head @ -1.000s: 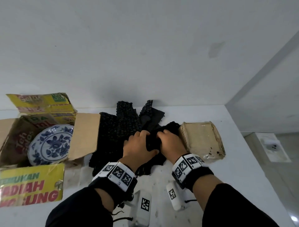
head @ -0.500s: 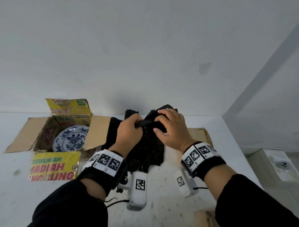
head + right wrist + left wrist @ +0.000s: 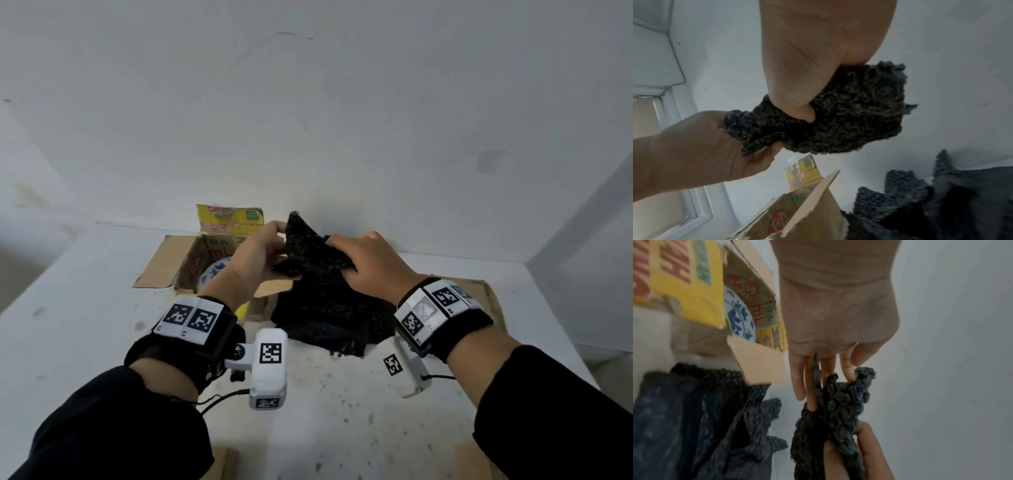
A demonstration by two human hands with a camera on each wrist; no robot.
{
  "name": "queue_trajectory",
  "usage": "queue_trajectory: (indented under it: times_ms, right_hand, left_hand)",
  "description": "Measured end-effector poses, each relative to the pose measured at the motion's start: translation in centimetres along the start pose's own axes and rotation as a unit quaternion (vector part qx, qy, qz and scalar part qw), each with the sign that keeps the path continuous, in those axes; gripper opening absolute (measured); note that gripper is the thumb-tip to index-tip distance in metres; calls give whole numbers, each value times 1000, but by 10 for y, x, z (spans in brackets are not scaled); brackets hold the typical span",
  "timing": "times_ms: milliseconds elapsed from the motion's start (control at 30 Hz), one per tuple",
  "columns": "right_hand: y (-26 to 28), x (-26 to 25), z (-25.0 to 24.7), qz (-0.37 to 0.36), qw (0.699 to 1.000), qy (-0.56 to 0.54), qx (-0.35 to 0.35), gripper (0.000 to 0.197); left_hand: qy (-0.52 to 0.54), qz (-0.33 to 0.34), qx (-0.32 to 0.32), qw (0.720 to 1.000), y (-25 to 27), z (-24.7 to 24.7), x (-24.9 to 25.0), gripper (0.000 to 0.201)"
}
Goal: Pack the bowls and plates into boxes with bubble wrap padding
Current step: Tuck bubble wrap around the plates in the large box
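Both hands hold one piece of black bubble wrap (image 3: 310, 251) up in the air above the table. My left hand (image 3: 263, 251) pinches its left edge, and the wrap threads between the fingers (image 3: 812, 395) in the left wrist view. My right hand (image 3: 363, 260) grips the right side, thumb (image 3: 797, 97) pressed into the wrap (image 3: 849, 113). An open cardboard box (image 3: 191, 260) stands at the left behind my left hand, with a blue and white plate (image 3: 214, 272) inside it, also seen as plate (image 3: 740, 318). More black bubble wrap (image 3: 329, 318) lies heaped on the table below my hands.
The white table (image 3: 85, 308) runs up to a white wall (image 3: 308, 120) close behind. A flat brown cardboard piece (image 3: 486, 294) lies at the right, partly under my right wrist. Another cardboard edge (image 3: 222, 466) shows at the near table edge.
Both hands have lifted the bubble wrap piece off the heap and raised it higher. My head has tilted up, so the box and table sit lower and farther away.
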State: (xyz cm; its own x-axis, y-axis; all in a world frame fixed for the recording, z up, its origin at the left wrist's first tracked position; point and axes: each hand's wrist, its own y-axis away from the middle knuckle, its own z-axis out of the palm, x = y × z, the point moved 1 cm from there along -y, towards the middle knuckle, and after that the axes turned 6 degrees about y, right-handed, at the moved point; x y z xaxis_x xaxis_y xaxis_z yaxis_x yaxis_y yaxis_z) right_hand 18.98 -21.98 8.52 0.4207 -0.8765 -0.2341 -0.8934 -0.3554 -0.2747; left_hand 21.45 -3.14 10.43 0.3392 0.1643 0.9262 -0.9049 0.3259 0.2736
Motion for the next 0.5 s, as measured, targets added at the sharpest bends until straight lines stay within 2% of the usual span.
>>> queue_trajectory:
  times_ms: [33, 100, 200, 267, 367, 467, 500]
  right_hand:
    - [-10, -12, 2, -2, 1000, 8, -14, 41]
    - [-32, -36, 10, 3, 998, 30, -52, 39]
    - [-68, -68, 28, 15, 998, 15, -61, 39]
    - [-90, -83, 44, 15, 998, -23, -49, 42]
    - [-118, -95, 69, 33, 999, -11, -6, 39]
    - [-141, -102, 96, 73, 991, 91, 68, 22]
    - [-147, -104, 104, 92, 986, 116, 78, 22]
  left_hand:
    - [-7, 1, -11, 1000, 3, -13, 5, 20]
    - [-114, 31, -10, 993, 4, -43, 11, 32]
    - [-269, 131, 48, 953, -2, -85, 18, 15]
    - [-309, 142, 105, 934, -10, -118, 20, 8]
    - [-303, 103, 139, 937, -25, -165, 15, 20]
    - [-228, 72, 142, 961, -38, -195, 10, 16]
    - [-206, 58, 137, 967, -42, -203, 8, 15]
